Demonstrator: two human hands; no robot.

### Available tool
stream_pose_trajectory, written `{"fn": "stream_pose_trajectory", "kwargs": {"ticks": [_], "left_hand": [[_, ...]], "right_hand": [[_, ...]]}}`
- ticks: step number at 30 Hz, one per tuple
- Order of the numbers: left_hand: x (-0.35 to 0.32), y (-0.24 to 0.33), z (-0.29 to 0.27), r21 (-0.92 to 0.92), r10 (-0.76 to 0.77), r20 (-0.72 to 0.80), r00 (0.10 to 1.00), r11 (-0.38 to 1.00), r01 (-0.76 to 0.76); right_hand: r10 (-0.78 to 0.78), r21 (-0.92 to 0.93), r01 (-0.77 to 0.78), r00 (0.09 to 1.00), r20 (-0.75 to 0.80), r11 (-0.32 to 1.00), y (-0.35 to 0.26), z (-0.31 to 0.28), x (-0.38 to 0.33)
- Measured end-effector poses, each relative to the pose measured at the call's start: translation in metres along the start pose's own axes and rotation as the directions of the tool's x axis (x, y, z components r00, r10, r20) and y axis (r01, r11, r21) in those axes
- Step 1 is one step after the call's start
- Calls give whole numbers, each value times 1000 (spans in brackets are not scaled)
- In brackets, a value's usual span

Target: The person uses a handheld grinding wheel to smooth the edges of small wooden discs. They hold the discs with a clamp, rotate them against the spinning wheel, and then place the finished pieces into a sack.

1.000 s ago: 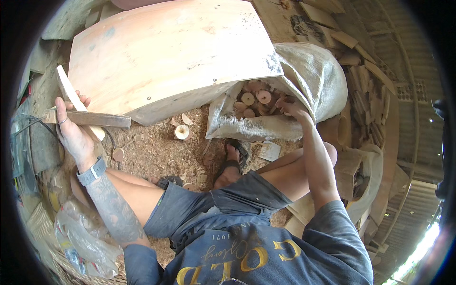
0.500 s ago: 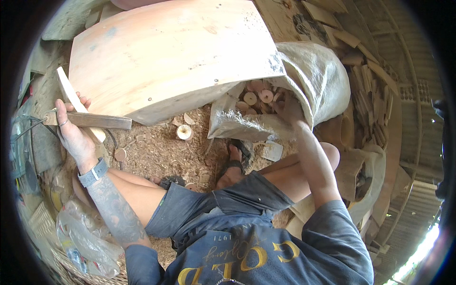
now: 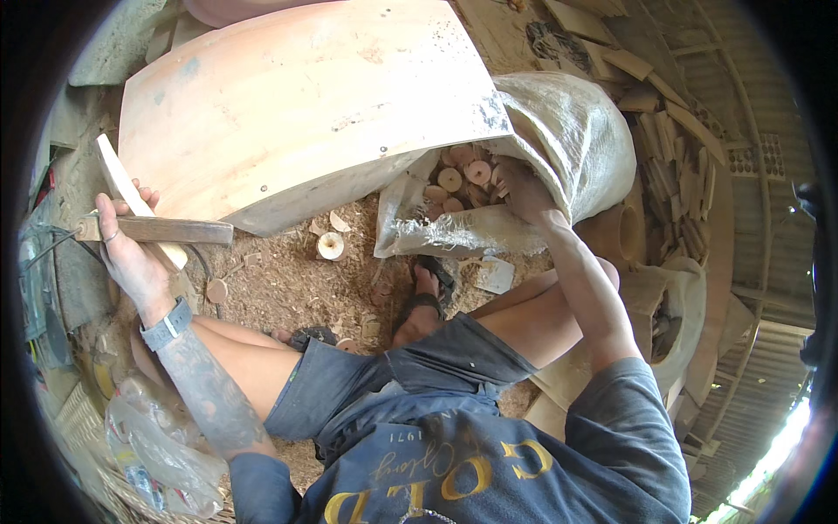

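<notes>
Two hands at work, well apart. Left hand [image 3: 131, 253]: fingers clenched round a wooden-handled tool [image 3: 157, 230] and a pale slat [image 3: 122, 188] together, the handle lying crosswise, the slat slanting up toward the left edge of the big curved wood block [image 3: 305, 96]. Right hand [image 3: 524, 188]: reaching into the mouth of the sack [image 3: 567, 131]; the fingers are down among the wooden discs [image 3: 463, 179], and whether they have closed on one I cannot tell.

Sack lies on its side against the right end of the block, its mouth open toward the person. A fair heap of discs is visible inside. One disc [image 3: 330, 245] sits alone on the sawdust floor [image 3: 288, 288], just below the block's lower edge, with a few chips beside it.

Person seated low, sandalled foot [image 3: 423, 297] planted in the shavings between sack and knee.

Judgement on progress: shavings thick on the floor suggest plenty of cutting done; the sack holds many discs, so much of the stock looks unworked. No disc is at the tool now.
</notes>
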State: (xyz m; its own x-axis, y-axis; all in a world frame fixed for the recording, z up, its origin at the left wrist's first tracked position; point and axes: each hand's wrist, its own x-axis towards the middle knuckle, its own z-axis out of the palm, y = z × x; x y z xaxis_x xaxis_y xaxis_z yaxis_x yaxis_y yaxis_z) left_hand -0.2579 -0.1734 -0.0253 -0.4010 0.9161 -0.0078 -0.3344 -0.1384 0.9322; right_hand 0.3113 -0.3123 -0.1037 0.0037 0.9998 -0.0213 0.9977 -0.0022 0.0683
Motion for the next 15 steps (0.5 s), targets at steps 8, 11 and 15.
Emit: {"fn": "stream_pose_trajectory", "kwargs": {"ticks": [8, 11, 15], "left_hand": [[-2, 2, 0, 9, 16, 7, 1000, 1000, -16], [-4, 2, 2, 10, 7, 8, 1000, 1000, -7], [-5, 3, 3, 15, -5, -2, 1000, 1000, 5]], "right_hand": [[49, 257, -132, 951, 305, 957, -12, -36, 1], [20, 449, -77, 991, 130, 890, -23, -32, -3], [92, 570, -80, 996, 8, 818, -40, -15, 0]]}}
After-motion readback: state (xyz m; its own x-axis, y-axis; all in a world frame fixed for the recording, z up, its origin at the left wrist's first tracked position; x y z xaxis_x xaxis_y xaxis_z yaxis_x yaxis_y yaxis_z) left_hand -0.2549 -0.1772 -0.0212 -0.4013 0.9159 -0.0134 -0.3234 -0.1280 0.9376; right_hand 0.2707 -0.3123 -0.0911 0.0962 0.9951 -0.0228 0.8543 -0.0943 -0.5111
